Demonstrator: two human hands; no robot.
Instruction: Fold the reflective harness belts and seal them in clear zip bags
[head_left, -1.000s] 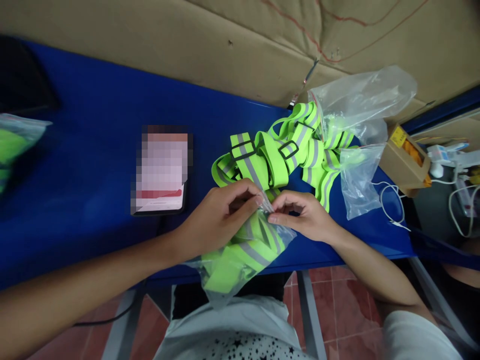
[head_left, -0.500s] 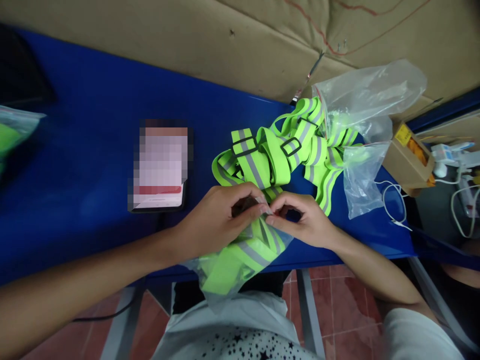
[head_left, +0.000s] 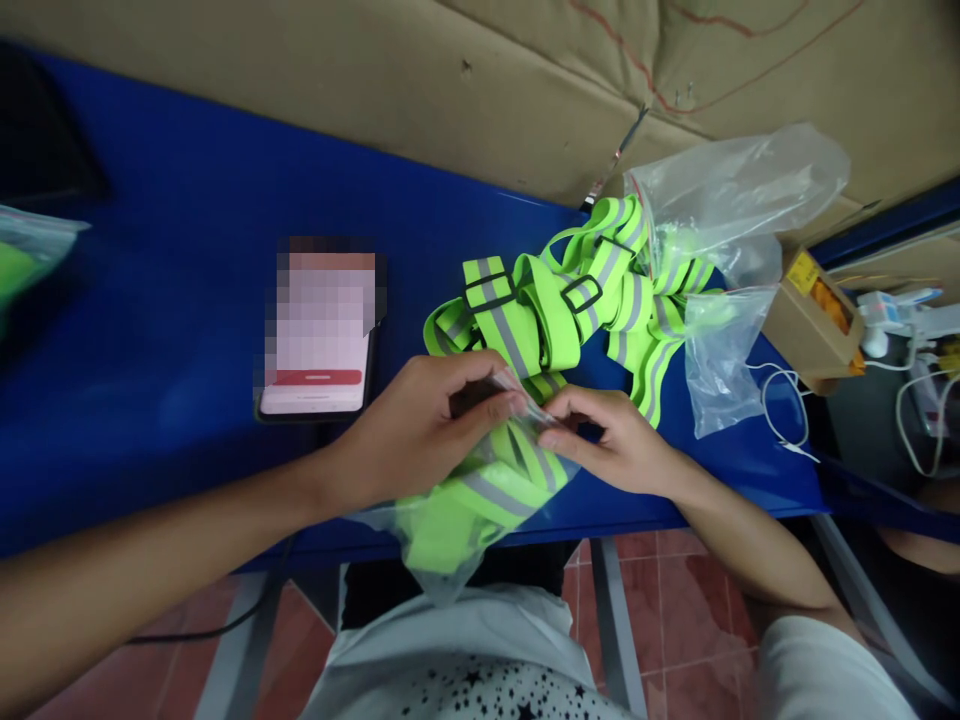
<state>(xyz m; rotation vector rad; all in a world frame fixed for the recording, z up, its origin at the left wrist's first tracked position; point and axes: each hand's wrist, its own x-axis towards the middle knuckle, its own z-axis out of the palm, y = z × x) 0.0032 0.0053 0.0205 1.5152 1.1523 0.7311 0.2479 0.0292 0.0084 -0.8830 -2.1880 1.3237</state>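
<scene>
Blue table [head_left: 172, 250] — cardboard wall [head_left: 337, 80] behind; bag [head_left: 469, 500] at edge.

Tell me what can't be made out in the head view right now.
All in the head view:
1. Rectangular phone screen on the blue table: pixelated, unreadable.
2. Mouth of the clear plastic bag of neon-yellow reflective straps: covered by the left hand and right hand pinching it; sealed or open, cannot tell.
3. Second clear bag with green contents: cut off by the left edge.
4. Small brown cardboard box: orange contents too small to identify.
</scene>
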